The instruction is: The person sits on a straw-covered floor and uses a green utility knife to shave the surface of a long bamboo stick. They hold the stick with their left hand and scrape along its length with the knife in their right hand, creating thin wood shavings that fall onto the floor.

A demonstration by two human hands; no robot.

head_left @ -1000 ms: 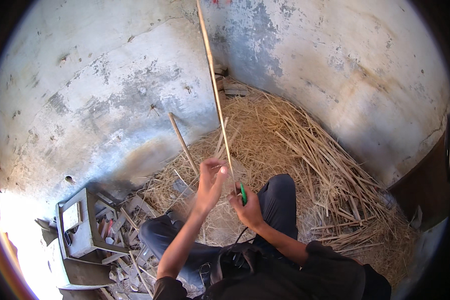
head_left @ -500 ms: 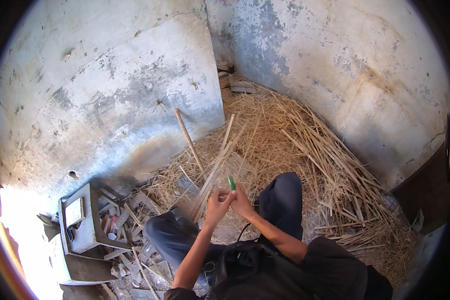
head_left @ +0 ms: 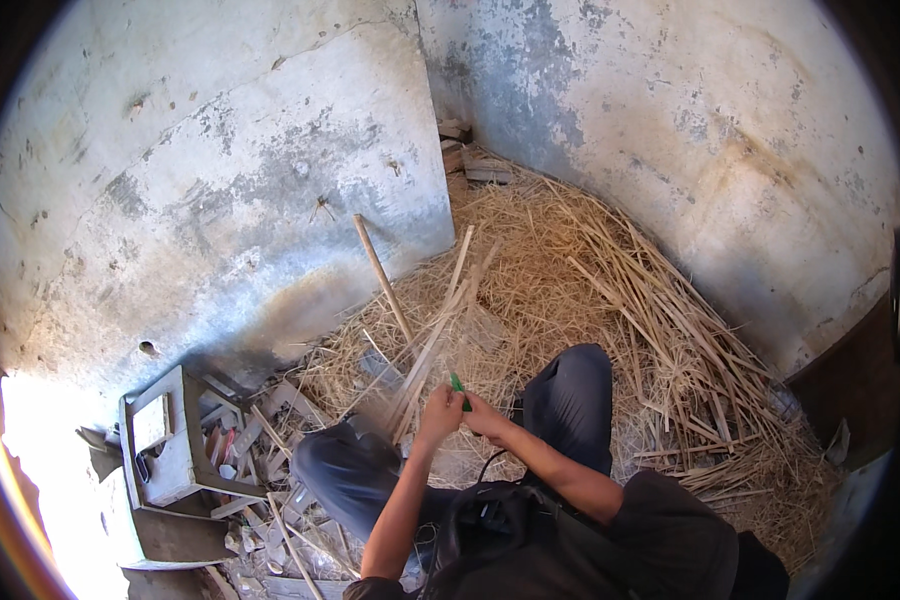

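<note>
My two hands meet in front of my knees, at the middle of the view. A small, slim green object (head_left: 457,384) sticks up between them, and its exact kind is too small to make out. My right hand (head_left: 485,417) is closed around its lower part. Against it presses my left hand (head_left: 439,416), fingers bent and closed; whatever they pinch is hidden. Beyond the hands, pale split sticks (head_left: 432,350) lie slanting over the straw, and a thicker wooden stick (head_left: 382,275) stands tilted near the wall.
Loose straw (head_left: 540,270) covers the floor ahead. Long cane strips (head_left: 670,320) are heaped along the right wall (head_left: 710,150). At the lower left, a wooden box frame (head_left: 185,440) lies beside broken scraps and rubble (head_left: 260,540). A peeling wall (head_left: 220,180) rises on the left.
My hands have turned and drawn closer together, moving slightly down. The green object now tilts to the left and shows lower between the fingers.
</note>
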